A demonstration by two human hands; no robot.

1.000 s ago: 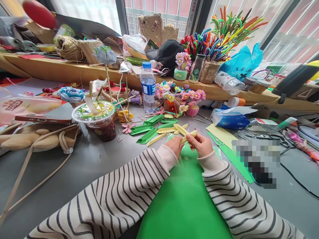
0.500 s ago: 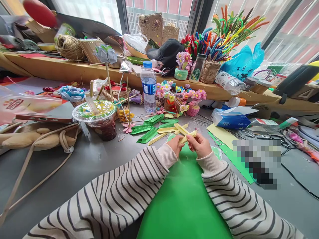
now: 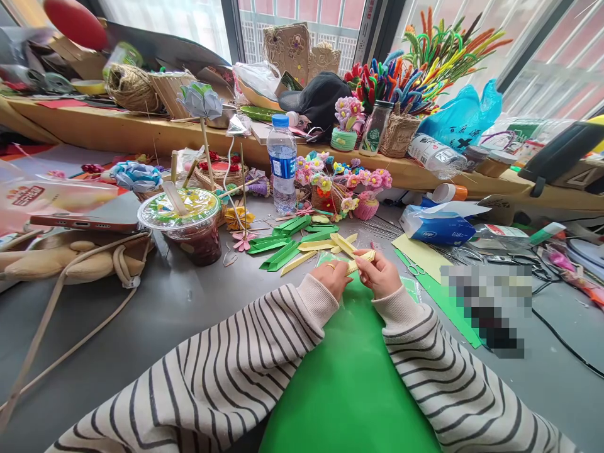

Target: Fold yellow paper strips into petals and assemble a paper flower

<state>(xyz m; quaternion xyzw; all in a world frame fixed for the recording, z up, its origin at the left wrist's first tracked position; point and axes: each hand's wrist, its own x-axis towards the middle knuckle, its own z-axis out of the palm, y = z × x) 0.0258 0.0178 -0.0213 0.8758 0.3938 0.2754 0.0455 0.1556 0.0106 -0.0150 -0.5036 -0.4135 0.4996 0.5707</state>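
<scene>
Between my two hands is a small folded yellow paper strip [image 3: 353, 267]. My left hand [image 3: 332, 277] grips its near left end, the fingers curled and the knuckles turned up. With thumb and fingers my right hand [image 3: 379, 274] pinches the strip's right end. Just beyond my hands lie more folded yellow paper strips [image 3: 315, 245], partly crossing one another. Several folded green paper pieces [image 3: 281, 256] are spread to their left. A large green sheet [image 3: 349, 377] extends below my hands toward me.
To the left stands a lidded drink cup [image 3: 186, 236]; behind the papers, a water bottle [image 3: 283, 167]. On the right are a blue tissue pack [image 3: 438, 225], small scissors [image 3: 413, 267] and a green paper strip [image 3: 448, 305]. A crowded shelf [image 3: 189, 141] runs along the window.
My left hand has rolled over so its back and knuckles show more, and it covers more of the yellow strip. My right hand keeps its pinch in nearly the same place.
</scene>
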